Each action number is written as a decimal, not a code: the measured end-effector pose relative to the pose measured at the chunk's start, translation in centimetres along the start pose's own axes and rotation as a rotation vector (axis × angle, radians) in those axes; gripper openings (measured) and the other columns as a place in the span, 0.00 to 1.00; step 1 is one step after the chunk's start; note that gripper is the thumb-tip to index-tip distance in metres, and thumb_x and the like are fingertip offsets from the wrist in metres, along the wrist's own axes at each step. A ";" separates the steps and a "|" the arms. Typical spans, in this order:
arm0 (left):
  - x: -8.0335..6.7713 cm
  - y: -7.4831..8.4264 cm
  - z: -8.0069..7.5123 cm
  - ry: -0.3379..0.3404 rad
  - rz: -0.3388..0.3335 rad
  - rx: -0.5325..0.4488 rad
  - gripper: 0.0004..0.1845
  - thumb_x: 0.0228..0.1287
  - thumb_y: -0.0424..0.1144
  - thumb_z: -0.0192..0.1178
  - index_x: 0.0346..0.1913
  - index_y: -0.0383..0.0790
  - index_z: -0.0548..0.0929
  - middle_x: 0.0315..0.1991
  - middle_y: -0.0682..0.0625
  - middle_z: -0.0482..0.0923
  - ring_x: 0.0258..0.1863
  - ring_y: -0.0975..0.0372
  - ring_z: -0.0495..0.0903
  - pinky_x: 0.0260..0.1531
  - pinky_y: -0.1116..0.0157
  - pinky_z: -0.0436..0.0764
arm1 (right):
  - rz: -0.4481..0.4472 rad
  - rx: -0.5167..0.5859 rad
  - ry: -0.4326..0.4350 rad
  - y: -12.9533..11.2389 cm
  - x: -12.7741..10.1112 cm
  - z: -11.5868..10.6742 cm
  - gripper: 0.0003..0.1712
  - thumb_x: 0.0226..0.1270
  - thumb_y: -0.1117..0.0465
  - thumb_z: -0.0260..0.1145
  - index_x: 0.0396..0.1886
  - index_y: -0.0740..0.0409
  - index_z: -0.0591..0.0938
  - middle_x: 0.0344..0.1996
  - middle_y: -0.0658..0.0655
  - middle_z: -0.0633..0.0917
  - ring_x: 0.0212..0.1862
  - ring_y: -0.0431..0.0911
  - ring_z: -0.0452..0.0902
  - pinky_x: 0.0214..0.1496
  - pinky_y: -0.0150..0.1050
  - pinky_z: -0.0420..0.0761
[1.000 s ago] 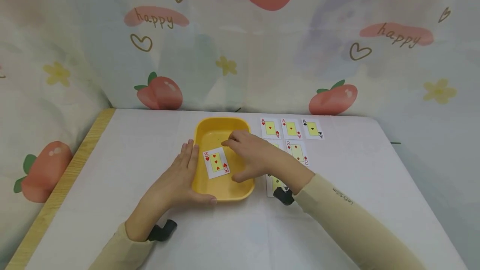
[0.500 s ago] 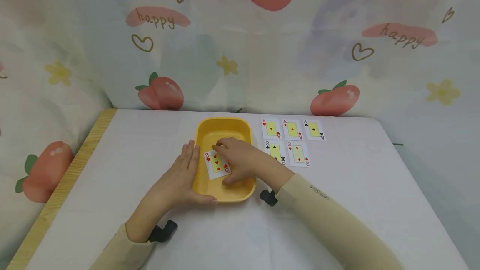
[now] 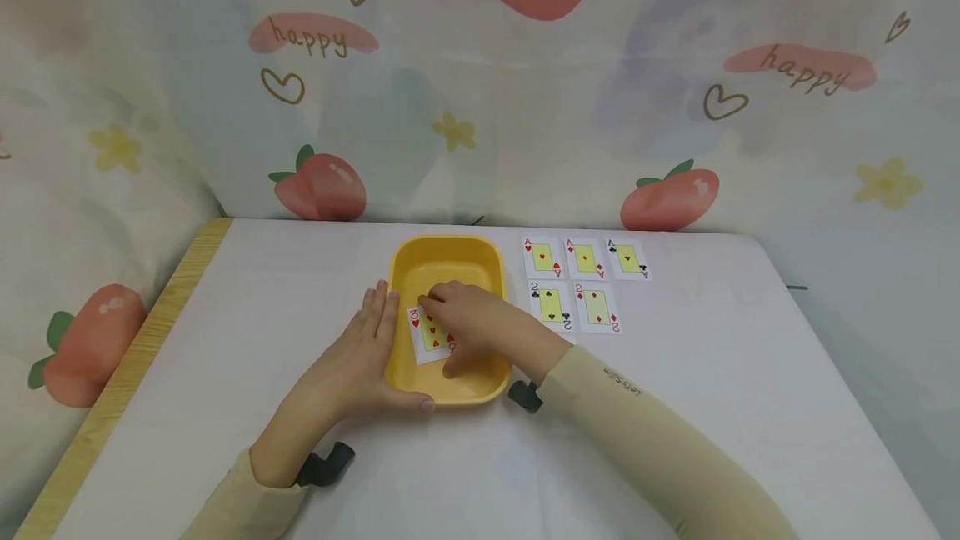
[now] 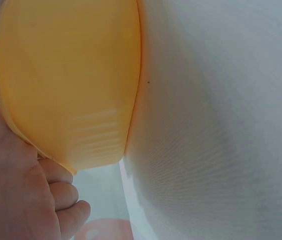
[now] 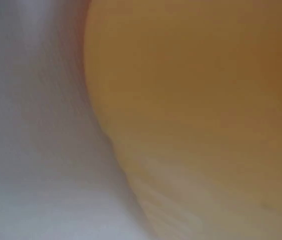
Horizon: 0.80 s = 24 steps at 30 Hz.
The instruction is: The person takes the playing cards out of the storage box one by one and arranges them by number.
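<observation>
Inside the yellow tray [image 3: 480, 261], the three of hearts [image 3: 427, 332] lies face up against the left wall, in the same spot as a second ago. What has changed is the right hand [image 3: 468, 327]: a second ago it hovered over the tray's right half with the card fully in view, and since then it has slid left and down, so that its fingers [image 3: 435, 300] now lie on the card and cover its right and lower parts. Those fingers are curled, with the tips at the card's upper edge and the thumb low near its bottom edge; whether they pinch the card or only press on it cannot be told. The move has also uncovered the two of clubs [image 3: 551, 305], which the forearm partly hid before. The tray holds nothing but this one card.

The left hand [image 3: 360, 357] has not shifted: its fingers are straight along the tray's left wall and the thumb lies against the near rim, bracing the tray on the white table [image 3: 225, 357]. The left wrist view shows the tray [image 4: 66, 80] from outside, with the fingers [image 4: 63, 192] against it.

To the right of the tray, apart from it, five cards lie face up in two rows: the ace of hearts [image 3: 542, 257], ace of diamonds [image 3: 583, 257] and ace of clubs [image 3: 627, 258] at the back, the two of clubs and two of diamonds [image 3: 596, 307] in front.
</observation>
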<state>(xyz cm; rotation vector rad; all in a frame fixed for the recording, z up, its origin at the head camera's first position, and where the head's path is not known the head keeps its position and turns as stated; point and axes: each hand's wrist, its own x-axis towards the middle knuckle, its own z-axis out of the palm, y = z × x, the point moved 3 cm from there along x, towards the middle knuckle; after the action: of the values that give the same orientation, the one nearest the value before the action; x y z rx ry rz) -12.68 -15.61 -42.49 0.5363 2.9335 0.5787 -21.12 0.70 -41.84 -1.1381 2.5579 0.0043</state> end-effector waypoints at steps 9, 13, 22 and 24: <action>0.0 0.1 -0.1 -0.004 -0.021 -0.008 0.80 0.35 0.85 0.61 0.79 0.30 0.40 0.80 0.35 0.32 0.80 0.44 0.36 0.76 0.46 0.52 | -0.025 -0.026 0.014 -0.5 0.1 0.1 0.53 0.45 0.41 0.81 0.72 0.50 0.71 0.62 0.52 0.74 0.61 0.46 0.68 0.70 0.41 0.71; 0.0 0.0 -0.1 -0.003 -0.028 -0.015 0.80 0.35 0.84 0.61 0.79 0.31 0.40 0.80 0.36 0.31 0.80 0.44 0.36 0.76 0.46 0.52 | -0.021 -0.010 0.020 -0.5 0.0 0.2 0.53 0.45 0.42 0.81 0.72 0.49 0.71 0.61 0.52 0.74 0.59 0.45 0.68 0.68 0.40 0.73; -0.1 0.0 0.0 -0.004 -0.020 -0.014 0.80 0.35 0.85 0.61 0.79 0.31 0.40 0.80 0.37 0.30 0.80 0.44 0.35 0.76 0.46 0.52 | -0.013 0.034 0.044 -0.1 -1.0 -0.6 0.54 0.44 0.45 0.82 0.73 0.49 0.70 0.59 0.50 0.71 0.56 0.44 0.65 0.63 0.35 0.75; -0.2 0.0 0.0 -0.004 -0.020 -0.014 0.80 0.36 0.84 0.62 0.79 0.30 0.40 0.80 0.36 0.30 0.80 0.44 0.35 0.76 0.46 0.52 | -0.020 0.039 0.061 0.0 -1.4 -1.1 0.54 0.44 0.46 0.82 0.73 0.50 0.70 0.59 0.50 0.70 0.57 0.44 0.64 0.64 0.35 0.75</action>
<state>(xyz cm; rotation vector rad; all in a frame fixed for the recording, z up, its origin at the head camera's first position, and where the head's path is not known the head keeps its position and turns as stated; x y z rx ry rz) -12.50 -15.65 -42.48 0.5049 2.9252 0.5946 -20.54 1.58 -40.40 -1.1666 2.5872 -0.0866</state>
